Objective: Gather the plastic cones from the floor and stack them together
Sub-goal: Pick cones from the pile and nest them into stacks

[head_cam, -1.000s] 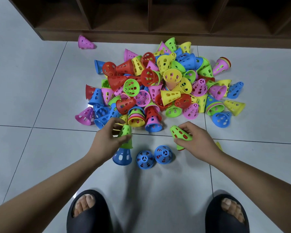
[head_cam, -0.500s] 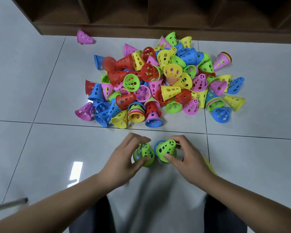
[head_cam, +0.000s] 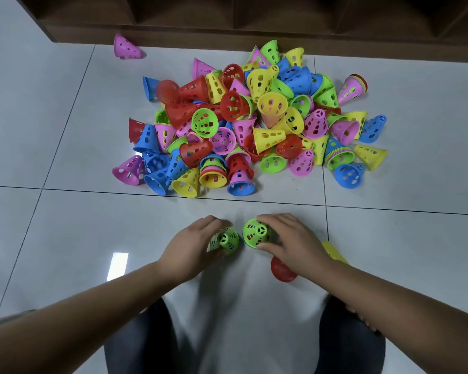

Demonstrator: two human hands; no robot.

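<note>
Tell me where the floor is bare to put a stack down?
Bare tiles lie left of the pile, below the lone pink cone, and in the strip between pile and left hand. Crowded: the pile, and beside the right hand, a red cone.

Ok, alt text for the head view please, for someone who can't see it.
The left hand grips the left green cone and the right hand the right green cone, narrow ends up, side by side. Beyond lies a heap of mixed-colour cones on tiled floor.
</note>
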